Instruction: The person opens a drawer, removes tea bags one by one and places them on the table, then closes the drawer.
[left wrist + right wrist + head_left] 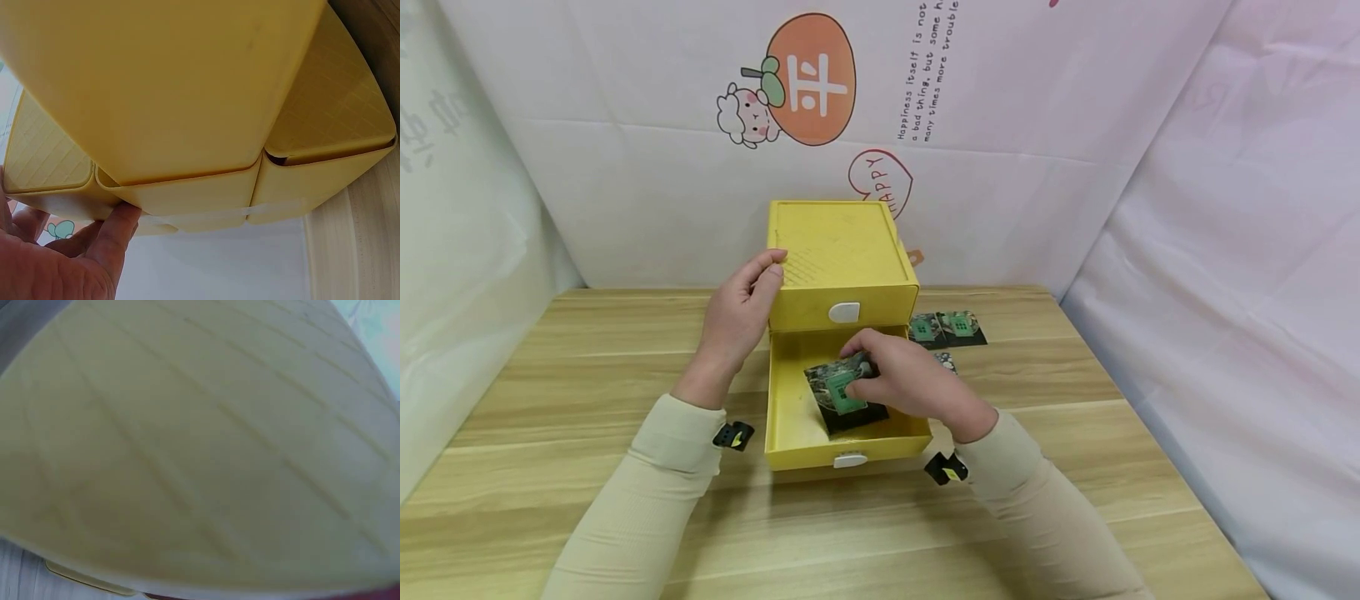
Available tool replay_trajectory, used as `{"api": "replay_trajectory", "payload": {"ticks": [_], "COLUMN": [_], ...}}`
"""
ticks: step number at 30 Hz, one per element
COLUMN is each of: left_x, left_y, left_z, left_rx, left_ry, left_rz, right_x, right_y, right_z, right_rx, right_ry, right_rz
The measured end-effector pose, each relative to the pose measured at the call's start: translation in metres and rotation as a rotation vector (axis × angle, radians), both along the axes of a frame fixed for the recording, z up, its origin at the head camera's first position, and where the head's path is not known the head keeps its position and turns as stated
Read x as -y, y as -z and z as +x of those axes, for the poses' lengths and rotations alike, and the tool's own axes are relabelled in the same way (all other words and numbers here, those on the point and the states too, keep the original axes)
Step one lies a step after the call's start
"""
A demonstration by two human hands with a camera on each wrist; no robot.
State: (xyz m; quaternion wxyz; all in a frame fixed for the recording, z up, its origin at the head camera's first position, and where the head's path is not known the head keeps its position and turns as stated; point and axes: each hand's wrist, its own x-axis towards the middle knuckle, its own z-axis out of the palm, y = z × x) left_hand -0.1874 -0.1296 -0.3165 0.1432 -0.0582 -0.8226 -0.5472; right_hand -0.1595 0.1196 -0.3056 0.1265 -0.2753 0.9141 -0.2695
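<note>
The backdrop sheet [1015, 167] reads "HAPPY" in a red heart and "Happiness itself is".

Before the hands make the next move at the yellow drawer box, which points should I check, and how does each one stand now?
1. Lower drawer pulled out: ok.
2. Left hand steadies the yellow box: ok.
3. Right hand holds the packets over the drawer: ok.
4. Packets lie flat on the drawer floor: cannot tell.
5. Upper drawer closed: ok.
6. All packets collected: not ok, loose packets lie on the table.
</note>
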Motion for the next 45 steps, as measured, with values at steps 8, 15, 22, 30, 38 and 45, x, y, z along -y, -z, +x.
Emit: {"api": "replay_trajectory", "payload": {"ticks": [8, 15, 22, 30, 38, 45], "left_x": [-0.001, -0.002, -0.001, -0.001, 0.0, -0.001], "left_y": [0.001, 0.002, 0.002, 0.003, 0.002, 0.001], "left_z": [-0.001, -0.002, -0.002, -0.002, -0.002, -0.001], "left_rx": [-0.003, -0.001, 0.001, -0.002, -0.006, -0.006], "left_ry": [-0.01, -0.024, -0.015, -0.013, -0.009, -0.007], "left_rz": [-0.015, -0.03, -0.028, -0.024, -0.035, -0.033], "right_x": [-0.014, -0.029, -0.042, -0.057, -0.078, -0.099], "right_y": [-0.003, -0.006, -0.011, -0.018, -0.027, -0.022], "right_z": [-0.001, -0.002, -0.001, -0.004, -0.006, -0.02], "right_rx": [-0.017, -0.032, -0.019, 0.04, 0.01, -0.025], "right_ry": [0.039, 0.05, 0.115, 0.135, 0.212, 0.338], "right_rz": [-0.16, -0.329, -0.408, -0.553, -0.6, -0.675]}}
